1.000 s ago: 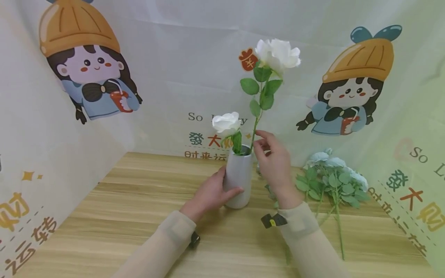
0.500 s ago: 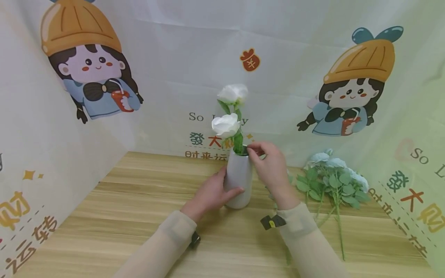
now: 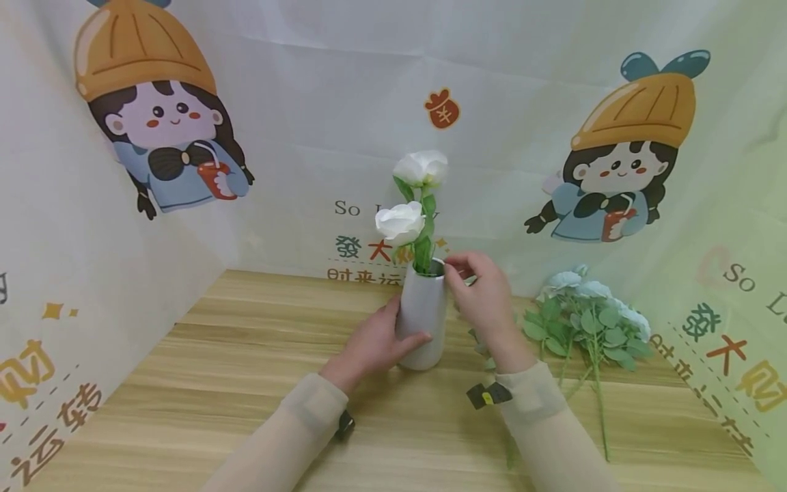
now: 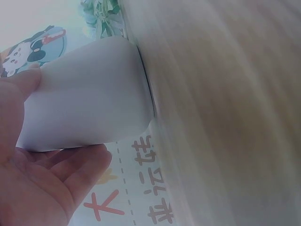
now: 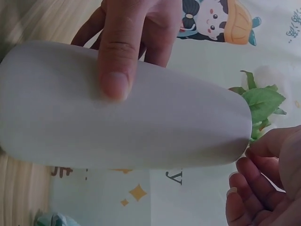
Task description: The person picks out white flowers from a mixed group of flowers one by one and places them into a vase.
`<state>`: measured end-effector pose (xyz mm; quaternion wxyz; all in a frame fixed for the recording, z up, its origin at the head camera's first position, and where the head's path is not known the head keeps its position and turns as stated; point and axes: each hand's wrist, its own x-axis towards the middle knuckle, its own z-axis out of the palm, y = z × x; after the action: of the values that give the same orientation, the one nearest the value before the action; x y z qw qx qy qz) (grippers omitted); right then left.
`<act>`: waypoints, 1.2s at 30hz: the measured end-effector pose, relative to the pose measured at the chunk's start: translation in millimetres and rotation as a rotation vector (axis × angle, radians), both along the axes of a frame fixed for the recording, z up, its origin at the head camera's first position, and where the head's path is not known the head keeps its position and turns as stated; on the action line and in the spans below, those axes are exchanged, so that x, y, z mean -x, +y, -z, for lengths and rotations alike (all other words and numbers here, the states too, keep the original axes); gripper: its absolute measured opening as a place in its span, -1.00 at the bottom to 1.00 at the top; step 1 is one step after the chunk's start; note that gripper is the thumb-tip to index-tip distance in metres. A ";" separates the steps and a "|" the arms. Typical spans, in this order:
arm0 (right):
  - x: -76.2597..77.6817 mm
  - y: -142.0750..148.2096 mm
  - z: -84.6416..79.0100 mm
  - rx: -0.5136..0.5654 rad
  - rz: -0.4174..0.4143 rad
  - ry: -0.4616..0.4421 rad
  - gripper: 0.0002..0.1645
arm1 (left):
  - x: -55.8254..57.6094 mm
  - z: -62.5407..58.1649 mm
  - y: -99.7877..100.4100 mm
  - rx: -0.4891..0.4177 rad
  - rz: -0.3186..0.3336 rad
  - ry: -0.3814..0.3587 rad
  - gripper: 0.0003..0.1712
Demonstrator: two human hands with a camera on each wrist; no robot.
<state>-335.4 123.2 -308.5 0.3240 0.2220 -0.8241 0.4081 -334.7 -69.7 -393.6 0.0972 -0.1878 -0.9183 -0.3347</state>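
Observation:
A pale grey-white vase [image 3: 423, 318] stands upright on the wooden table. My left hand [image 3: 375, 338] grips its lower body from the left; the left wrist view shows thumb and fingers [image 4: 87, 167] on opposite sides. Two white roses with green leaves, a lower one [image 3: 399, 223] and a taller one [image 3: 421, 168], stand in the vase's mouth. At the rim's right side, my right hand [image 3: 482, 290] has thumb and forefinger tips together on the edge. In the right wrist view, its other fingers [image 5: 251, 188] curl loosely beside the mouth, with the flower stems hidden inside the vase.
Several pale blue flowers with green leaves [image 3: 587, 307] lie on the table at the right, stems toward the front. More foliage shows partly behind my right wrist. A printed cloth backdrop [image 3: 295, 137] hangs around the back and both sides of the table [image 3: 246, 383].
The taller white rose has come down into the vase and now stands behind the lower one, having shifted slightly right. My right hand has moved from its stem to the rim. My left hand stays put.

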 end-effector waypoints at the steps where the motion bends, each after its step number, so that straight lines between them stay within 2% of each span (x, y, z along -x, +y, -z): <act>1: 0.2 1.6 1.6 0.000 0.002 0.001 -0.89 | -0.1 0.2 0.1 -0.001 -0.001 -0.001 0.02; 9: 1.6 23.1 16.1 -0.058 0.068 0.041 -0.88 | 0.1 2.8 1.6 -0.006 0.010 -0.013 0.04; 18: -1.6 61.3 32.4 -0.146 0.137 -0.025 -0.85 | -1.3 1.4 1.8 0.015 0.012 0.018 0.01; 25: 5.8 99.6 38.4 -0.210 0.211 -0.157 -0.73 | -1.1 0.9 1.5 0.006 0.012 0.010 0.03; 28: 10.8 123.0 42.4 -0.272 0.256 -0.211 -0.66 | -0.8 0.6 1.0 0.003 0.012 0.012 0.02; 33: 14.6 160.3 52.1 -0.428 0.402 -0.378 -0.59 | -0.9 -0.3 0.6 0.007 0.013 0.022 0.01; 36: 12.6 176.0 57.2 -0.470 0.508 -0.514 -0.54 | -0.9 -0.2 0.6 0.009 0.016 0.020 0.01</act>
<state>-348.0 299.2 -365.7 0.1388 -0.0292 -0.9771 0.1587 -333.8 -69.1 -393.4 0.1031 -0.1991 -0.9172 -0.3293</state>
